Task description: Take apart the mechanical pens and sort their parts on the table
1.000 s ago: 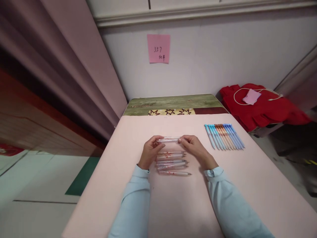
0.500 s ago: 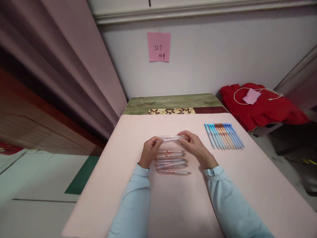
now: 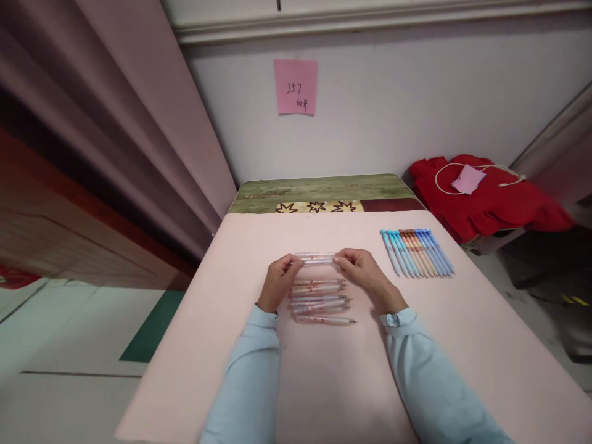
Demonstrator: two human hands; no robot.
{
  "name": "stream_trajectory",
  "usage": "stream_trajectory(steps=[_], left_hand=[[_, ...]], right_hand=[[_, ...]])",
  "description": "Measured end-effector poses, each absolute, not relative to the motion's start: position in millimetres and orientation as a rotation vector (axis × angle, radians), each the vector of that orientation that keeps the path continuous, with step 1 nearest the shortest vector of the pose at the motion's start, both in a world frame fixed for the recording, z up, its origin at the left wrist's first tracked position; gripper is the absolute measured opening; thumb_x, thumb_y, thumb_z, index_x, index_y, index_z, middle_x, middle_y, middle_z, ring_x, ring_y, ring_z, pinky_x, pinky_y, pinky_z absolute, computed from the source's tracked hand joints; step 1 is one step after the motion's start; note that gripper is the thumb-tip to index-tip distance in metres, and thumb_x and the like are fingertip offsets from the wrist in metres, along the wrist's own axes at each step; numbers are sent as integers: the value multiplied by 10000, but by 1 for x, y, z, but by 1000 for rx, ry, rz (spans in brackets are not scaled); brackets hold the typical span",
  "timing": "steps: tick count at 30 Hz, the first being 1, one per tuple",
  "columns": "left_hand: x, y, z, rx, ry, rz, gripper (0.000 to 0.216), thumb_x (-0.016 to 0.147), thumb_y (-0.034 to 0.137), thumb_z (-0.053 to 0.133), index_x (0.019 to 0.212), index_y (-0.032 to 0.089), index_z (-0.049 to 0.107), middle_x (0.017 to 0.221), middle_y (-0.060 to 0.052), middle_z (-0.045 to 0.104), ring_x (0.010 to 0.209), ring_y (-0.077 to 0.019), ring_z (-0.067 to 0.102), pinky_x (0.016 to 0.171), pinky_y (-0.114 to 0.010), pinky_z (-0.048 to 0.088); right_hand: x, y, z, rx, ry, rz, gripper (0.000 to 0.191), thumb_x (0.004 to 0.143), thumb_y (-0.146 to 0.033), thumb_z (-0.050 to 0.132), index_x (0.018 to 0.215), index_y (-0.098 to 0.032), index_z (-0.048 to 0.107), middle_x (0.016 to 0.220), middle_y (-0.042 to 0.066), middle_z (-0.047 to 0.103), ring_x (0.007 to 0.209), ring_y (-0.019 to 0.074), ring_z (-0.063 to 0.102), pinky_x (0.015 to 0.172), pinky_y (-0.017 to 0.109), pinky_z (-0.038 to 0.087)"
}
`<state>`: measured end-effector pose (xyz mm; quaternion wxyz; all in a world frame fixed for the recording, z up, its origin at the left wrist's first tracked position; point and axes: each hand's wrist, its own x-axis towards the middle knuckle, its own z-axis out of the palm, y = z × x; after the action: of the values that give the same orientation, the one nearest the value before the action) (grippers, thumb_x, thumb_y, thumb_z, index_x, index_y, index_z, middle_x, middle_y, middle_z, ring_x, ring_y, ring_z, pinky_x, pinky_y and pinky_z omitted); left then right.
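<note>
A clear pen [image 3: 318,258] with small red marks is held level above the pink table [image 3: 333,370]. My left hand [image 3: 279,281] pinches its left end and my right hand [image 3: 363,271] pinches its right end. Just below the hands, several more clear pens [image 3: 320,301] lie side by side in a stack of rows, tips pointing right. Both forearms wear light blue sleeves.
A row of several blue and brown pens [image 3: 417,253] lies at the table's right. Behind the table stands a green-topped surface [image 3: 324,188] against the wall, with a pink note [image 3: 296,87] above. A red cloth [image 3: 490,197] with a white cable lies at right. Curtain at left.
The held pen has shifted slightly: it was pushed a little right half a second ago and now sits centred again between the two hands. The hands stayed nearly in place.
</note>
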<state>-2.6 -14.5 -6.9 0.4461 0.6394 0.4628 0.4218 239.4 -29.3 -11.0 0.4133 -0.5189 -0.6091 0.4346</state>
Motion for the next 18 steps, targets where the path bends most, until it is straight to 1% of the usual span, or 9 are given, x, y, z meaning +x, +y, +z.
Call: stream_trajectory(steps=[2,4,6,8,9,12,16,18], left_hand=[[-3,-14,-7,1578,1142,1046,270,875,411,602,766,165,624,667,32,506,642,-113,433,603,-234,356],[-3,-14,-7,1573,1140,1041,275,876,420,598,773,166,624,669,30,511,640,-114,434,601,-234,358],[-3,-14,-8,1582,1146,1032,277,876,423,596,774,167,624,668,29,516,637,-114,435,599,-233,360],[-4,-13,-10,1601,1153,1028,276,878,420,594,775,166,628,673,26,526,642,-117,444,601,-232,362],[-4,-13,-10,1611,1154,1027,273,879,417,593,778,166,631,681,23,535,649,-118,451,604,-232,365],[-6,-13,-12,1636,1154,1014,273,882,418,588,791,166,639,689,20,547,650,-119,458,604,-232,369],[-6,-13,-11,1654,1159,996,281,882,423,583,787,166,644,678,19,550,637,-121,459,592,-233,369],[-6,-13,-10,1658,1158,1000,277,883,418,584,788,166,647,684,18,558,644,-122,469,599,-233,375]], right_hand=[[239,-29,-10,-1239,-1512,1102,357,772,-505,705,910,-185,626,701,-13,559,600,113,439,525,233,331],[239,-30,-10,-1223,-1511,1113,385,740,-484,743,958,-191,622,721,-20,559,614,113,447,533,229,339],[239,-30,-9,-1280,-1534,1128,340,797,-506,682,888,-182,636,655,-27,518,582,110,418,518,233,315],[240,-31,-9,-1334,-1555,1132,353,859,-517,599,783,-174,634,599,-29,472,553,106,379,504,240,285],[240,-31,-9,-1334,-1561,1136,350,865,-508,591,768,-174,632,600,-28,472,552,105,372,504,241,281],[240,-31,-8,-1267,-1558,1149,280,808,-457,673,855,-185,632,668,-28,519,583,106,400,526,236,310],[242,-31,-9,-1240,-1554,1130,351,730,-451,745,935,-194,621,732,-23,550,639,119,455,566,235,362],[243,-31,-9,-1277,-1582,1110,361,750,-488,721,938,-190,640,697,-24,544,629,126,458,560,239,354]])
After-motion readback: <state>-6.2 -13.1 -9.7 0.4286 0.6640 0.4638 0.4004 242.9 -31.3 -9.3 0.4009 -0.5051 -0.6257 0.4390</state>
